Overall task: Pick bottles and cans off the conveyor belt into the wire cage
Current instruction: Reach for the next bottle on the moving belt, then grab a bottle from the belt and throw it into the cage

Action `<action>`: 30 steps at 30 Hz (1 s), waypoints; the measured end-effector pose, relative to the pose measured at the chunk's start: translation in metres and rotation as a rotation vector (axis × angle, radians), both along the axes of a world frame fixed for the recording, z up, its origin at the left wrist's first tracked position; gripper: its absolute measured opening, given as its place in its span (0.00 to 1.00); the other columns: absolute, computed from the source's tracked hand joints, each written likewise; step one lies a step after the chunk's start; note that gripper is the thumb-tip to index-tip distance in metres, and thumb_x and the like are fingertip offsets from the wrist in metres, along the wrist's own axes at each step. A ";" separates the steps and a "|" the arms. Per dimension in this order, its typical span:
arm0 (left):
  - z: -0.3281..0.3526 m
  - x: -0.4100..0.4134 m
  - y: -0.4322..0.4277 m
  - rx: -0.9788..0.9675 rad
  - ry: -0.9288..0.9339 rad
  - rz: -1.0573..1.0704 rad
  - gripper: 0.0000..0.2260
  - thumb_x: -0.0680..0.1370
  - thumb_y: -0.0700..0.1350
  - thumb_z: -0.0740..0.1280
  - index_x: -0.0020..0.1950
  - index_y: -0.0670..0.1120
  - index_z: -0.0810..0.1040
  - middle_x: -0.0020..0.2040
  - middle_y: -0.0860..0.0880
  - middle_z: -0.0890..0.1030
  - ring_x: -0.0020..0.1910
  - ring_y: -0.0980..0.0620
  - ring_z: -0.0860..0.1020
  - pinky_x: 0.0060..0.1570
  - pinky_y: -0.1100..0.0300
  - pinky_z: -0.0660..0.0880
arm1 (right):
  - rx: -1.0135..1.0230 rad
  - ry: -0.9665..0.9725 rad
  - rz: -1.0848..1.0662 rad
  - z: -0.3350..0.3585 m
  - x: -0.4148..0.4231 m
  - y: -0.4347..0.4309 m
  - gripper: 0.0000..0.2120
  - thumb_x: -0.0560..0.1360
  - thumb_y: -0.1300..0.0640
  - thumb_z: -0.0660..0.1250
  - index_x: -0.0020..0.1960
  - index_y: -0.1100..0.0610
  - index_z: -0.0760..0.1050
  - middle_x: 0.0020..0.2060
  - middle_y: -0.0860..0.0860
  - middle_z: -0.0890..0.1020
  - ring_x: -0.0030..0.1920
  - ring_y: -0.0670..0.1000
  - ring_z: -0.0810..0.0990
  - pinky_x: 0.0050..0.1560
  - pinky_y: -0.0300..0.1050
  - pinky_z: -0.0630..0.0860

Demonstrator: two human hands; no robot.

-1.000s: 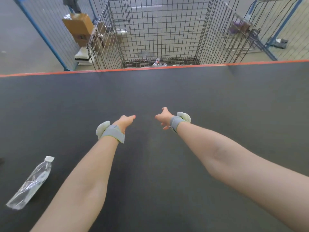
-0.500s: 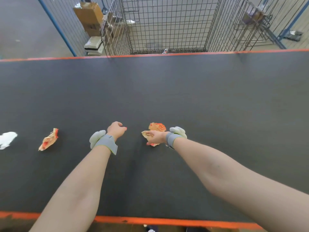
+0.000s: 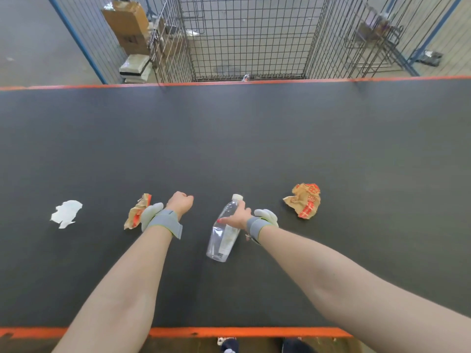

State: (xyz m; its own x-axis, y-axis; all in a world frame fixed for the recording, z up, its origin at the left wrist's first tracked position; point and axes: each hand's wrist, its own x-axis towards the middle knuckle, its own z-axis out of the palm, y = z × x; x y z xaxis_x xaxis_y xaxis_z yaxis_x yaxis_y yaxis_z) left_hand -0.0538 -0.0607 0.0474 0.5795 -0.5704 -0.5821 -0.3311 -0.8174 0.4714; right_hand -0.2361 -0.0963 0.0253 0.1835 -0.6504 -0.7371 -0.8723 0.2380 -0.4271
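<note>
A clear plastic bottle (image 3: 224,229) lying on the conveyor belt (image 3: 254,136) is being gripped near its neck by the right hand (image 3: 237,215), the left hand (image 3: 181,202) being held loosely fisted and empty, with the lift into the wire cage (image 3: 249,39) beyond apparently not yet begun.

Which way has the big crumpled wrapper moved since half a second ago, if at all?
Yes. The crumpled wrapper moved right: it lay in line with the middle of the wire cage, now with its right corner.
</note>
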 end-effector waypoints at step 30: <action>0.006 0.023 -0.273 -0.178 -0.010 -0.057 0.23 0.80 0.48 0.61 0.73 0.43 0.62 0.70 0.42 0.68 0.70 0.42 0.67 0.69 0.50 0.65 | -0.134 -0.684 -0.535 0.145 0.088 -0.406 0.24 0.82 0.55 0.56 0.76 0.58 0.55 0.71 0.58 0.67 0.68 0.59 0.71 0.68 0.54 0.70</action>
State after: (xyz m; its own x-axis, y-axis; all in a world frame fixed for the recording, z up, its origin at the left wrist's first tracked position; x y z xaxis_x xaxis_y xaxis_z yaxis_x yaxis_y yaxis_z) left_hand -0.0305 -0.3338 0.0530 0.5486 -0.6961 -0.4632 -0.3804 -0.7011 0.6031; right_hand -0.1479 -0.5024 0.1701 0.2027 -0.8488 -0.4883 -0.2010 0.4520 -0.8691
